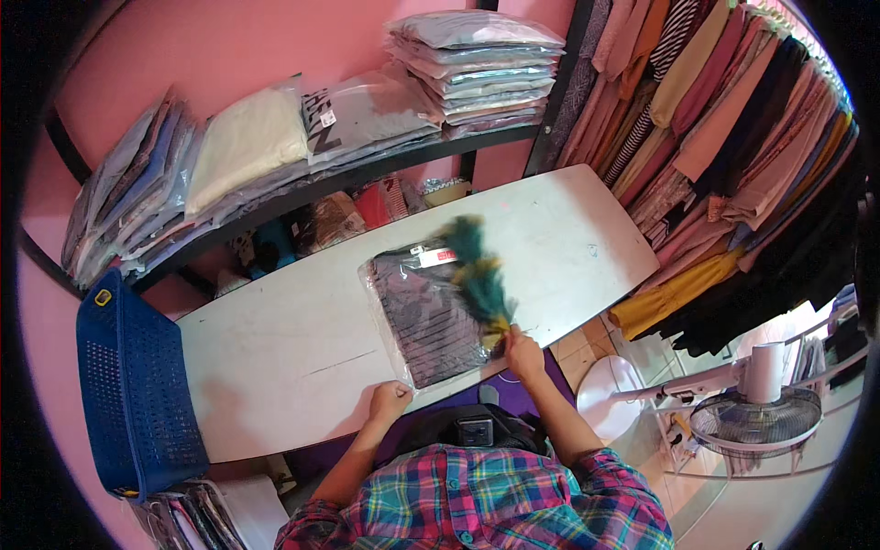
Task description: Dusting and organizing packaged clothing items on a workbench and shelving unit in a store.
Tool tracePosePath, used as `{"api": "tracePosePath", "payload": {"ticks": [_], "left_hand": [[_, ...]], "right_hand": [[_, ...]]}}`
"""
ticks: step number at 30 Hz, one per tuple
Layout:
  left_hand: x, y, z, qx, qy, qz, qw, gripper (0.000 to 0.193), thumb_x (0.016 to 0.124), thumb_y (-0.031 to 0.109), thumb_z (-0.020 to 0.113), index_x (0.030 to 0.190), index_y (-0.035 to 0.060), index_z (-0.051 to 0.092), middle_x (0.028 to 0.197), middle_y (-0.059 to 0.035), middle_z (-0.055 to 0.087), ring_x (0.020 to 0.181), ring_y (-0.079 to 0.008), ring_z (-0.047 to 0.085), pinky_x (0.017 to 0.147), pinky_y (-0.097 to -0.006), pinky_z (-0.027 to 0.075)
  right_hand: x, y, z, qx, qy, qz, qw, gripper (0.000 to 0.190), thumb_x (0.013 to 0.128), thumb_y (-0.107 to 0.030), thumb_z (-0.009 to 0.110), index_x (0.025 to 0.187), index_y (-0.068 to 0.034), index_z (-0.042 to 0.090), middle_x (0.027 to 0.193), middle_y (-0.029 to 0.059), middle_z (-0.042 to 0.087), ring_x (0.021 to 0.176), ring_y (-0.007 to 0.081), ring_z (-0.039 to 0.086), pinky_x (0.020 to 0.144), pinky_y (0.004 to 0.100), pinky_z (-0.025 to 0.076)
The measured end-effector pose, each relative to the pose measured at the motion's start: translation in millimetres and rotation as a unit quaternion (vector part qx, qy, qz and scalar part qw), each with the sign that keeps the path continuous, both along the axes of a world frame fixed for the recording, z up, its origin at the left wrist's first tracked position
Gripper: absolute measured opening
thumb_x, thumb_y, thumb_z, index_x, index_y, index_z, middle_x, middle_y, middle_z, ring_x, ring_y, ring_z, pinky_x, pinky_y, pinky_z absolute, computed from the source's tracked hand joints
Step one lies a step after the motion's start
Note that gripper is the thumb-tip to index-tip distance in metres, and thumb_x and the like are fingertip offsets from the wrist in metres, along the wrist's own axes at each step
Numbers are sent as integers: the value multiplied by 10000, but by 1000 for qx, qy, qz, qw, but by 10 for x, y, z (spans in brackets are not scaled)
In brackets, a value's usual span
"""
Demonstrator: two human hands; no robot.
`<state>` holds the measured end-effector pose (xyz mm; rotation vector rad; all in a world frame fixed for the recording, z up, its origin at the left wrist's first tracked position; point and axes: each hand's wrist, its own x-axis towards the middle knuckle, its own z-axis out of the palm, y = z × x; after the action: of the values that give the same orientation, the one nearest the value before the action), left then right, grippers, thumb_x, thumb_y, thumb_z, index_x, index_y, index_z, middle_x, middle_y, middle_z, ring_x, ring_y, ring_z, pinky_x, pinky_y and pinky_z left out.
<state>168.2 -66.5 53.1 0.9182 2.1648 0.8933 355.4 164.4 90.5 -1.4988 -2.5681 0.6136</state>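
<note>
A green and yellow feather duster (474,275) is gripped by its lower end in my right hand (524,354). Its blurred feathers lie across the right side of a folded dark garment (430,323) with stripes, packed in a clear plastic bag (375,289). Near the bag's top edge a white and red label (438,257) shows. My left hand (390,401) has its fingers curled at the bag's near left corner and seems to pinch the plastic. The bag lies flat on a white table (275,344).
A blue perforated plastic basket (148,385) stands at the table's left end. Behind, a shelf (357,168) bears stacks of bagged garments (481,69). Hanging clothes (722,137) crowd the right side. A fan (756,412) and a round white stool (608,395) are at the lower right.
</note>
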Motion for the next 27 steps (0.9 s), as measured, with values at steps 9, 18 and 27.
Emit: {"api": "tracePosePath", "payload": {"ticks": [9,18,27], "left_hand": [[49,-43,-85,-6,-33,19,999,152,682,139,634,725,-6,620,666,-113,624,595,-177,600,560,-285,461],[-41,-77,-252,-60,-72,27,995,213,681,218,655,727,11,640,665,-122,623,592,-182,599,560,-289,461],[-10,358,-175,44,-33,197,979,295,677,245,724,638,-4,571,576,-24,560,543,-91,521,507,-230,420]], "right_hand": [[169,-291,-76,-34,-78,279,956,208,850,-256,379,991,-113,435,716,198,589,621,357,590,523,475,459],[554,771,-35,51,-11,-15,999,257,880,-295,353,946,-64,442,703,214,571,612,385,571,521,477,448],[396,1429,-252,158,-16,-59,985,347,811,-313,474,1041,-55,439,920,217,502,819,387,514,695,456,411]]}}
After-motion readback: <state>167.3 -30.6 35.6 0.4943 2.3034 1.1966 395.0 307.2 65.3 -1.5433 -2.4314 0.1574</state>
